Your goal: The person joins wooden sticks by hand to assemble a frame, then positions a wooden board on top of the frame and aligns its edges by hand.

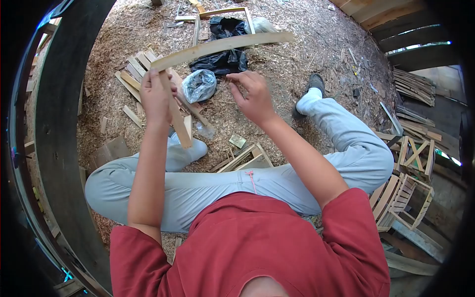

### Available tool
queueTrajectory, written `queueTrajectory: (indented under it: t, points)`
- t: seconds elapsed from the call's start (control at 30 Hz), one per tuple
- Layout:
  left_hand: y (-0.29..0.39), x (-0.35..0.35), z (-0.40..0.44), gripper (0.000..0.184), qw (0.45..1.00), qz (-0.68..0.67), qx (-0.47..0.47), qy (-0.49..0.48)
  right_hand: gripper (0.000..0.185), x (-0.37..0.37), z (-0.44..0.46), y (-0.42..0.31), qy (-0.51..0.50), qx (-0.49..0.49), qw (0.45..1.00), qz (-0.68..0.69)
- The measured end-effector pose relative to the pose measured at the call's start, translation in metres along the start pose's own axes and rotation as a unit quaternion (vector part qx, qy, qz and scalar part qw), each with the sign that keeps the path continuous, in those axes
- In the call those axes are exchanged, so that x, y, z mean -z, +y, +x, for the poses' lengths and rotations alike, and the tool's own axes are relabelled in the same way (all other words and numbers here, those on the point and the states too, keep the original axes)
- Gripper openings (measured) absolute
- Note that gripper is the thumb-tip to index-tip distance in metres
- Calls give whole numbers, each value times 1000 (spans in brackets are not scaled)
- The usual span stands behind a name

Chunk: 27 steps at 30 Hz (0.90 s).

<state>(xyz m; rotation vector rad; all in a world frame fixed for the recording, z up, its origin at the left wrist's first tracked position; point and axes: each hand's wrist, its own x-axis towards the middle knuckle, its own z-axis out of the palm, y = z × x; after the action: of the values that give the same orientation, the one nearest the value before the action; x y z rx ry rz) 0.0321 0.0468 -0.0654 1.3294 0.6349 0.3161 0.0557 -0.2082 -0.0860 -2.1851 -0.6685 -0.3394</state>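
My left hand is closed around the corner where two wooden slats meet. The long slat reaches from there across to the right, slightly bowed in this view. A shorter slat slants down from the same corner toward my lap. My right hand hovers below the long slat, apart from it. Its fingers are loosely bent, with a gap between thumb and forefinger and nothing visible in them. Past it lie a black plastic bag and a clear plastic bag on the ground.
Loose wood pieces lie at the left on ground covered in shavings. A wooden frame rests at the far side. Slatted crates and stacked boards stand at the right. A dark post rises close on the left.
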Motion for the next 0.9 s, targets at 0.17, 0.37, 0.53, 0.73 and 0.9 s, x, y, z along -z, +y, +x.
queueTrajectory:
  t: [0.17,0.37,0.53,0.73,0.9]
  points:
    - [-11,20,14,35,1000,-18,9,16,11,-75,-10,37,-55,-70,995,38]
    - [-24,29,23,38,997,-46,47,31,8,-163,-14,64,-91,-80,992,44]
    - [-25,25,23,38,997,-43,64,29,13,-213,-10,80,-92,-123,987,-54]
    - [-22,21,19,35,996,-45,70,25,15,-243,-14,90,-90,-190,962,-176]
    - [-22,23,20,35,996,-49,71,22,18,-248,-16,93,-104,-193,957,-191]
